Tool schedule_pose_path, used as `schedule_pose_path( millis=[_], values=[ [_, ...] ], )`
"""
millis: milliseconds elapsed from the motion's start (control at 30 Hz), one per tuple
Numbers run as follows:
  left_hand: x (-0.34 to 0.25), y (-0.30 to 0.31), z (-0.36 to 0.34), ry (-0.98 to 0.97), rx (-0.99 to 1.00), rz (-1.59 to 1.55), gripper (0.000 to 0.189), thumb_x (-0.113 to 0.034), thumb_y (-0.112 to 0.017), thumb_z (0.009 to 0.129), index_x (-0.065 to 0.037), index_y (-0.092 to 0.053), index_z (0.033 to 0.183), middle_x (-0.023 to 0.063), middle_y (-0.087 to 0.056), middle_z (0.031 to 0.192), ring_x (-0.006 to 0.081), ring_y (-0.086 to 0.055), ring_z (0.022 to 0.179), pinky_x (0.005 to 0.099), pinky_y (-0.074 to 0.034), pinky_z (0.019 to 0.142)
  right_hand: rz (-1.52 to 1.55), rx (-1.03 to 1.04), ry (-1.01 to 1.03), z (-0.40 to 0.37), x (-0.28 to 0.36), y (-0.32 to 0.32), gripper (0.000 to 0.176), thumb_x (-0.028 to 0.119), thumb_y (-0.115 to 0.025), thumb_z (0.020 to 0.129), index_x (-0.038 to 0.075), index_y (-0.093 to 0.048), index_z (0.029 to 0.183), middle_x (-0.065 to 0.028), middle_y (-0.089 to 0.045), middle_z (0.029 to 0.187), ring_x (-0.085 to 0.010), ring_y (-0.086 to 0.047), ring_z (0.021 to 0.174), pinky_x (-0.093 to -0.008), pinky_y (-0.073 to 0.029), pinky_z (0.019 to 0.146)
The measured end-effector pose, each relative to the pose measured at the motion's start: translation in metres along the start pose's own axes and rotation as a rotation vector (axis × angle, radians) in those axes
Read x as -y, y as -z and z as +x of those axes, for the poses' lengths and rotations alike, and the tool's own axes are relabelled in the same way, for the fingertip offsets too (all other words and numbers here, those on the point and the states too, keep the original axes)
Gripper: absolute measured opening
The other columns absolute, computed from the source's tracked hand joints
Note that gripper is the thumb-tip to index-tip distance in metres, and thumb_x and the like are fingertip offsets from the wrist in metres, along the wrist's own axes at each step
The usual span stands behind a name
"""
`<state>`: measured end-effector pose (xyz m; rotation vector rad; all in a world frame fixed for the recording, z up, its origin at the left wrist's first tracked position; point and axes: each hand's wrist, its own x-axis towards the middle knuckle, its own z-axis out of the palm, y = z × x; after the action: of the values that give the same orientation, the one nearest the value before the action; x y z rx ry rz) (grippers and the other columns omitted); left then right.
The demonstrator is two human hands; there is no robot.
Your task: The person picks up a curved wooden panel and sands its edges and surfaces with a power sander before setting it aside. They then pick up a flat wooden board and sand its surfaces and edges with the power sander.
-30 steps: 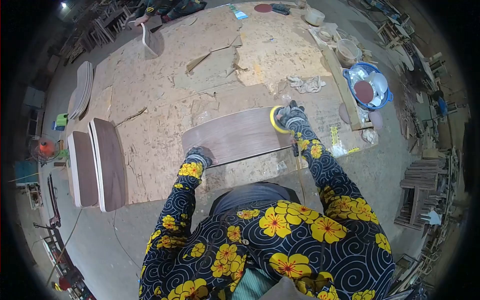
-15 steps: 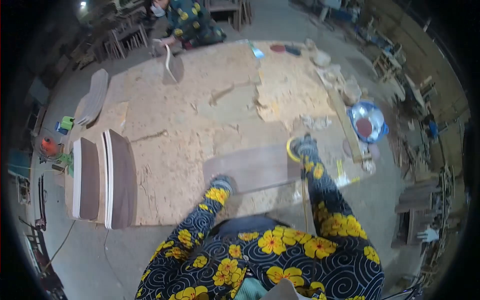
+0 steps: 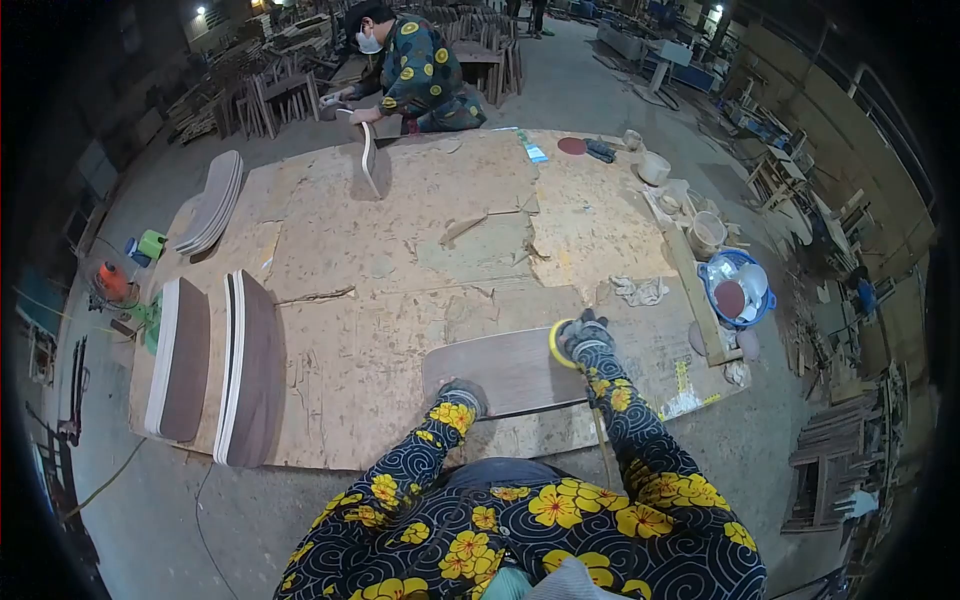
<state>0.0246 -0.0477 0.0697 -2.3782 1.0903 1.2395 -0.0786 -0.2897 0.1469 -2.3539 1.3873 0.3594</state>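
Observation:
A long wooden panel with rounded corners lies flat on the worktable in front of me. My left hand, in a grey glove, grips the panel's near edge toward its left end. At the right end, my gloved right hand is wrapped round a power sander with a yellow rim, which rests on the panel's face. The hand covers most of the sander's body. A hose or cord runs from it down toward me.
Curved panels stand on edge at the left, with another stack behind. Across the worktable a person handles a curved piece. At the right sit a blue basin, tubs and a wooden strip.
My right hand has slid the sander leftward along the panel. My left hand stays at the near edge. The view has tilted up, showing more of the person across the table.

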Motion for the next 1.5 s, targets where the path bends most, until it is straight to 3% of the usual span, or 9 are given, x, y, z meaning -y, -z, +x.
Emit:
schedule_pose_path(
  millis=[500,600,700,800,900,1033,1167,1367,1500],
  values=[
    [-0.005,-0.006,-0.003,0.008,-0.071,0.109,0.056,-0.055,-0.062,0.084,-0.020,-0.063,0.127,0.0043,-0.058,0.136,0.0257,-0.051,0.129,0.0518,-0.035,0.108,-0.058,-0.036,0.520,-0.053,0.037,-0.028,0.055,0.033,-0.069,0.080,0.014,-0.048,0.126,-0.0223,-0.052,0.121,-0.0420,-0.062,0.105,-0.0496,-0.054,0.084],
    [-0.008,0.005,-0.013,-0.006,-0.001,0.091,0.066,-0.060,-0.060,0.084,-0.017,-0.058,0.134,0.0070,-0.052,0.143,0.0292,-0.046,0.134,0.0501,-0.029,0.113,-0.151,-0.084,0.626,-0.027,0.019,-0.039,0.053,0.035,-0.066,0.081,0.014,-0.048,0.126,-0.0219,-0.054,0.120,-0.0419,-0.059,0.110,-0.0503,-0.053,0.086],
    [-0.005,-0.002,-0.003,-0.022,-0.053,0.106,0.057,-0.055,-0.062,0.084,-0.017,-0.064,0.126,0.0066,-0.058,0.135,0.0280,-0.052,0.127,0.0450,-0.038,0.107,-0.058,-0.072,0.283,-0.005,0.008,-0.031,0.052,0.036,-0.062,0.082,0.014,-0.049,0.127,-0.0209,-0.054,0.127,-0.0408,-0.059,0.110,-0.0508,-0.052,0.089],
    [-0.001,-0.009,0.005,0.004,-0.114,0.079,0.056,-0.054,-0.065,0.081,-0.015,-0.067,0.121,0.0101,-0.062,0.130,0.0304,-0.057,0.121,0.0409,-0.045,0.101,-0.214,-0.139,0.221,0.053,-0.020,-0.041,0.052,0.038,-0.065,0.080,0.014,-0.057,0.126,-0.0149,-0.050,0.138,-0.0357,-0.056,0.117,-0.0459,-0.048,0.097],
    [0.013,-0.021,0.020,0.061,-0.186,-0.018,0.061,-0.055,-0.069,0.077,-0.013,-0.067,0.120,0.0133,-0.061,0.129,0.0316,-0.058,0.119,0.0422,-0.046,0.100,-0.771,0.049,0.580,0.053,-0.049,0.003,0.060,0.042,-0.069,0.077,0.012,-0.057,0.128,-0.0134,-0.057,0.131,-0.0344,-0.053,0.123,-0.0422,-0.046,0.101],
    [-0.014,0.015,-0.021,0.021,-0.064,0.064,0.055,-0.050,-0.066,0.082,-0.014,-0.065,0.124,0.0102,-0.060,0.133,0.0285,-0.057,0.122,0.0420,-0.045,0.103,-0.503,0.018,0.344,0.118,-0.101,-0.031,0.069,0.040,-0.078,0.071,0.013,-0.055,0.131,-0.0136,-0.054,0.134,-0.0335,-0.052,0.124,-0.0391,-0.045,0.102],
    [-0.016,0.014,-0.025,0.042,-0.064,0.037,0.058,-0.053,-0.068,0.080,-0.015,-0.065,0.124,0.0106,-0.060,0.132,0.0288,-0.056,0.123,0.0416,-0.045,0.103,-0.184,0.040,0.156,0.039,-0.058,0.019,0.076,0.039,-0.078,0.072,0.015,-0.046,0.136,-0.0192,-0.051,0.133,-0.0365,-0.054,0.122,-0.0412,-0.048,0.099],
    [-0.023,0.027,-0.043,0.019,-0.044,0.065,0.061,-0.057,-0.066,0.080,-0.015,-0.064,0.125,0.0095,-0.059,0.134,0.0281,-0.052,0.127,0.0414,-0.042,0.105,-0.102,0.020,0.274,-0.005,-0.015,0.012,0.045,0.038,-0.054,0.088,0.017,-0.059,0.128,-0.0098,-0.043,0.142,-0.0401,-0.045,0.128,-0.0519,-0.044,0.101],
    [-0.002,-0.002,0.005,-0.007,-0.051,0.081,0.061,-0.056,-0.066,0.079,-0.015,-0.064,0.125,0.0107,-0.060,0.131,0.0295,-0.053,0.125,0.0410,-0.042,0.104,0.014,-0.013,0.294,-0.016,0.011,-0.008,0.048,0.036,-0.060,0.085,0.016,-0.054,0.129,-0.0194,-0.045,0.137,-0.0425,-0.056,0.115,-0.0535,-0.050,0.093]
  ],
)
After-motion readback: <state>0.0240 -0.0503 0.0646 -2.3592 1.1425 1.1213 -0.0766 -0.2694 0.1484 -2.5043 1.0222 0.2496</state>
